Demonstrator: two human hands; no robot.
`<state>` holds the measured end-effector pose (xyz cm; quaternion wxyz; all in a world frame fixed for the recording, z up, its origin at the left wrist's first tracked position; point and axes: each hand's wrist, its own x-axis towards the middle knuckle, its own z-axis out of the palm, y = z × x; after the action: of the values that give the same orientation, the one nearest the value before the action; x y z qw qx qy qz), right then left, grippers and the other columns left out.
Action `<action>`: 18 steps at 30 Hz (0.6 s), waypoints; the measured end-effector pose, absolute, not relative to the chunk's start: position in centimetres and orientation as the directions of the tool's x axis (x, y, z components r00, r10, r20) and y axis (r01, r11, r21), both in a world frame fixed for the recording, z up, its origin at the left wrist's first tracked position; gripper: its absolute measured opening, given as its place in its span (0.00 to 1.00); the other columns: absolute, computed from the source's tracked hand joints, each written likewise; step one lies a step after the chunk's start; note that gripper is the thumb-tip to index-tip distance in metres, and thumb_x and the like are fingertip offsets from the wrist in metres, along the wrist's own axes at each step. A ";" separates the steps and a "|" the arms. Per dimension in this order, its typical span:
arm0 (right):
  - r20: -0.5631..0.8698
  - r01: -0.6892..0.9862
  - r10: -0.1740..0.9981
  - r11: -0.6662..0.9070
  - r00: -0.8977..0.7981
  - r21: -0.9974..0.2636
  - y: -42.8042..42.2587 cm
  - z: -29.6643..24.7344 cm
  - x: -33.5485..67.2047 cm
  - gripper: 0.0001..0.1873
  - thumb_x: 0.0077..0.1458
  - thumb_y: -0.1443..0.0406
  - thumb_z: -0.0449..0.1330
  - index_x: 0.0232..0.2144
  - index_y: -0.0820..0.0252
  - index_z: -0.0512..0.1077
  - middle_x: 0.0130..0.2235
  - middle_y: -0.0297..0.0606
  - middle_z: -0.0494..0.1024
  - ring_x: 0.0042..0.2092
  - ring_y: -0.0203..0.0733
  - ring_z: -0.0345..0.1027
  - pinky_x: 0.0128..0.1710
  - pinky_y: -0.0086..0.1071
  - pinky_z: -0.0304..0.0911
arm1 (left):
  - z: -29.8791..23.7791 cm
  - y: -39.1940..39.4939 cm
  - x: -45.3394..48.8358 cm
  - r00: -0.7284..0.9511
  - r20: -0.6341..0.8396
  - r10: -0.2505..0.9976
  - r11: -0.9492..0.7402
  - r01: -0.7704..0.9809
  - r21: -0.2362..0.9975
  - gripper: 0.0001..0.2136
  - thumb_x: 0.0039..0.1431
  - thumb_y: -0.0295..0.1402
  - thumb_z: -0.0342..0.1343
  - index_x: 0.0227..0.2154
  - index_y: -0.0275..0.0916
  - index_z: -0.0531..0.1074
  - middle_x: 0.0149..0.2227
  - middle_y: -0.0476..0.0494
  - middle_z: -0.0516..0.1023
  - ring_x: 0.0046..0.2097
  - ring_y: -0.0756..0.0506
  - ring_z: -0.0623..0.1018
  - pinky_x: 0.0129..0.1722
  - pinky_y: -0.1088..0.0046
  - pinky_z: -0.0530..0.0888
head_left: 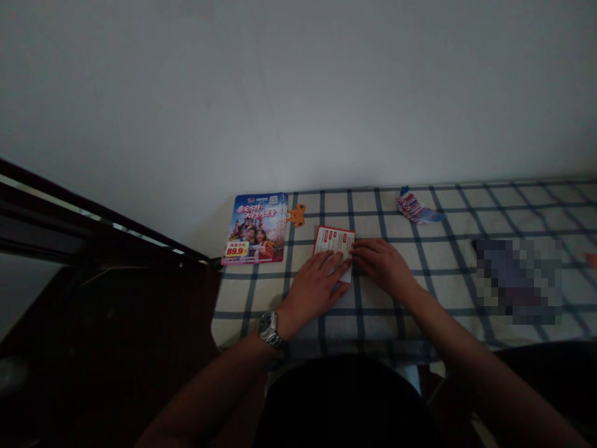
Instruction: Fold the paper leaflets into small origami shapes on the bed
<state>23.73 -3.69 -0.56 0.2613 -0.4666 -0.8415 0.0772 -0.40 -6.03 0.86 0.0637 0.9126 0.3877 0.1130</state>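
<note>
A small folded leaflet [334, 240], white with red edges and red-printed labels, lies on a checked cloth in front of me. My left hand [313, 285], with a metal-banded watch [270, 328] at the wrist, rests flat across the leaflet's lower left part, fingers stretched out. At the leaflet's right edge is my right hand [383, 264], its fingers drawn together on the paper there. My hands cover the lower part of the leaflet, and the right fingertips are partly hidden.
A stack of colourful flyers [255, 230] lies at the table's left end, beside an orange bear-shaped piece [296, 215]. Crumpled printed paper [417, 210] lies at the back right. A blurred-out dark object [517, 283] is farther right. The checked cloth [448, 261] meets a white wall behind.
</note>
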 end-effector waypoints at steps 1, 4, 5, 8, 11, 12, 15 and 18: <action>0.365 0.748 0.829 0.548 -0.424 -0.375 -3.6 -0.6 23.7 0.10 0.66 0.67 0.61 0.48 0.55 0.79 0.52 0.43 0.81 0.53 0.52 0.74 0.55 0.49 0.72 | 0.8 -6.0 -0.5 0.690 0.149 0.708 -0.705 0.676 0.215 0.24 0.75 0.46 0.47 0.69 0.46 0.63 0.68 0.42 0.65 0.69 0.37 0.63 0.71 0.54 0.61; 0.355 0.770 0.847 0.517 -0.396 -0.373 -3.5 -0.5 23.3 0.08 0.65 0.68 0.62 0.46 0.56 0.79 0.50 0.43 0.82 0.51 0.52 0.74 0.53 0.48 0.72 | 0.7 -5.9 -0.7 0.703 0.139 0.697 -0.713 0.659 0.240 0.23 0.76 0.46 0.45 0.68 0.47 0.64 0.69 0.43 0.65 0.69 0.38 0.64 0.70 0.54 0.62; 0.353 0.781 0.854 0.503 -0.383 -0.370 -3.5 -0.5 23.1 0.08 0.65 0.68 0.62 0.45 0.56 0.79 0.50 0.43 0.82 0.51 0.52 0.75 0.52 0.48 0.72 | 0.6 -5.9 -0.7 0.702 0.142 0.698 -0.712 0.658 0.244 0.23 0.76 0.46 0.46 0.68 0.48 0.64 0.69 0.43 0.65 0.69 0.38 0.64 0.70 0.53 0.62; 0.343 0.816 0.872 0.463 -0.349 -0.345 -3.3 -0.4 22.6 0.05 0.65 0.67 0.63 0.42 0.56 0.78 0.48 0.42 0.83 0.48 0.53 0.74 0.50 0.47 0.71 | 0.4 -5.9 -0.9 0.703 0.150 0.695 -0.715 0.653 0.249 0.23 0.75 0.46 0.46 0.69 0.48 0.63 0.70 0.43 0.64 0.70 0.38 0.63 0.72 0.51 0.58; 0.329 0.852 0.891 0.416 -0.312 -0.318 -3.0 -0.1 22.2 0.04 0.65 0.66 0.62 0.41 0.56 0.77 0.46 0.43 0.82 0.46 0.52 0.73 0.47 0.45 0.70 | 0.4 -6.0 -1.0 0.710 0.155 0.687 -0.722 0.645 0.249 0.24 0.75 0.46 0.47 0.69 0.48 0.62 0.70 0.43 0.64 0.70 0.38 0.63 0.74 0.49 0.54; 0.326 0.863 0.898 0.398 -0.296 -0.312 -2.7 -0.1 22.2 0.04 0.66 0.66 0.61 0.41 0.56 0.77 0.46 0.43 0.81 0.46 0.52 0.73 0.46 0.44 0.70 | 0.4 -6.0 -1.0 0.711 0.156 0.686 -0.723 0.644 0.250 0.24 0.75 0.46 0.47 0.69 0.49 0.63 0.70 0.43 0.64 0.70 0.38 0.63 0.74 0.49 0.54; 0.327 0.881 0.909 0.362 -0.260 -0.306 -1.6 0.1 22.1 0.05 0.67 0.66 0.59 0.39 0.56 0.76 0.44 0.44 0.80 0.46 0.52 0.72 0.46 0.43 0.68 | 0.5 -5.9 -1.1 0.712 0.156 0.685 -0.724 0.642 0.254 0.23 0.75 0.46 0.47 0.68 0.49 0.64 0.70 0.43 0.65 0.70 0.38 0.64 0.73 0.48 0.55; 0.330 0.887 0.917 0.332 -0.223 -0.322 -0.2 0.3 22.2 0.05 0.66 0.66 0.59 0.37 0.57 0.75 0.42 0.45 0.78 0.45 0.51 0.72 0.45 0.41 0.68 | 0.5 -5.9 -1.0 0.703 0.162 0.692 -0.717 0.646 0.260 0.23 0.75 0.46 0.46 0.68 0.49 0.63 0.70 0.44 0.65 0.70 0.38 0.64 0.73 0.49 0.55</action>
<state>22.15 -0.22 0.28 0.2352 -0.5772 -0.7813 0.0324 -1.03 -5.94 0.50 0.0921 0.9182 0.3645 0.1245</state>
